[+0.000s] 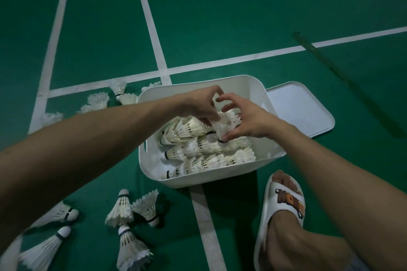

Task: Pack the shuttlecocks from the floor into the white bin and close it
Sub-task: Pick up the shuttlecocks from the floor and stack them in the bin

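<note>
The white bin point(240, 86) stands open on the green court floor, holding several white feather shuttlecocks point(198, 156) laid in rows. Over the bin both hands meet on one shuttlecock point(224, 124): my left hand point(199, 103) grips its feathers from above and my right hand point(246, 121) pinches its cork end from the right. The bin's flat white lid point(299, 110) lies on the floor just right of the bin. Several loose shuttlecocks lie on the floor at the lower left point(130, 211) and beyond the bin's left side point(99, 99).
My foot in a white slipper point(284, 202) rests on the floor right of the bin's near corner. White court lines point(207, 226) cross the floor. A thin dark stick point(330, 61) lies on the floor at the right, behind the lid.
</note>
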